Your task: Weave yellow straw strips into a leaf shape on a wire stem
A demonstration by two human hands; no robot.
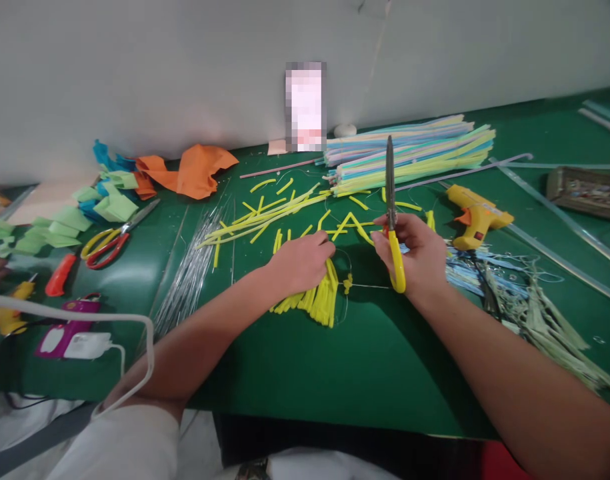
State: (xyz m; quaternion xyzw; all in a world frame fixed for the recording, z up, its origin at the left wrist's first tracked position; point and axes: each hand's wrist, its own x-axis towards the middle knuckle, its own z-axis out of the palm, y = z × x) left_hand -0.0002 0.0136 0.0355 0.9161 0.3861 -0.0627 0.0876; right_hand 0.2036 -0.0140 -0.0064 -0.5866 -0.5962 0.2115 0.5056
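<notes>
My right hand [422,257] is wrapped round a pair of scissors [390,177]. Their dark blades point up and away, and a yellow handle hangs below my fingers. My left hand [302,263] is closed in a pinch over a fan of short yellow pipe cleaner pieces [317,303]; what sits between its fingertips is hidden or too small to make out. Between the hands lies a small yellow twisted piece [347,284] with thin wire looping around it. More cut yellow pipe cleaners [257,217] are scattered beyond my left hand, some long, some short.
Bundled pastel pipe cleaners [415,157] lie at the back, near an upright phone [305,107]. Thin wires [192,267] spread left; farther left are another pair of scissors [119,237] and crepe paper [199,170]. A yellow glue gun [477,213] lies right, beside tangled strands [539,307]. Another person's hand shows far left.
</notes>
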